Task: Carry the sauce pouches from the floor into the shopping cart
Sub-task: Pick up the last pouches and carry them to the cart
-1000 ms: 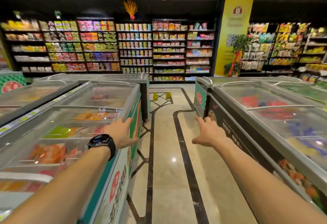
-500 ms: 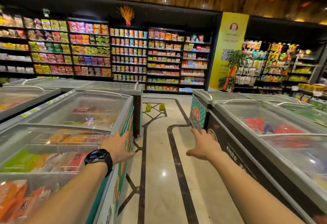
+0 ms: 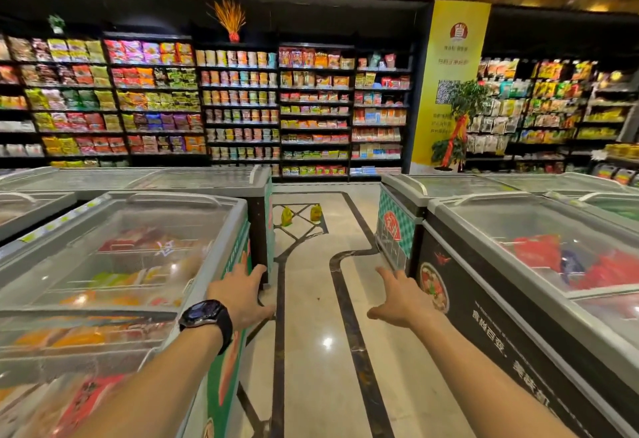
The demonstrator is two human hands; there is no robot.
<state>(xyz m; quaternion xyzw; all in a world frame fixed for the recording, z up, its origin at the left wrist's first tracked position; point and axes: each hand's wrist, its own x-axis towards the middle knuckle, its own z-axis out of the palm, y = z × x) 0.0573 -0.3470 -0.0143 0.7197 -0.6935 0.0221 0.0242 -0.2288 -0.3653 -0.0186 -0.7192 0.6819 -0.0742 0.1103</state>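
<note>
Left freezer (image 3: pixel 121 247) flanks aisle. Left grip (image 3: pixel 242 294), watch (image 3: pixel 204 315) on wrist: fingers spread, holding nothing. Two sauce pouches (image 3: pixel 286 216) far ahead on floor (image 3: pixel 311 299), side by side, upright, long axis vertical. Right grip (image 3: pixel 403 303): fingers spread, holding nothing, near right freezer (image 3: pixel 518 247).

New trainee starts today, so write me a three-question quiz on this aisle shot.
1. The two yellow sauce pouches stand: A) in a cart, B) on the floor at the aisle's far end, C) on a shelf.
2. True or false: the left hand and the right hand each hold a pouch.
3. Which wrist wears the black watch?
Key: 1 B; 2 false; 3 left.
</note>
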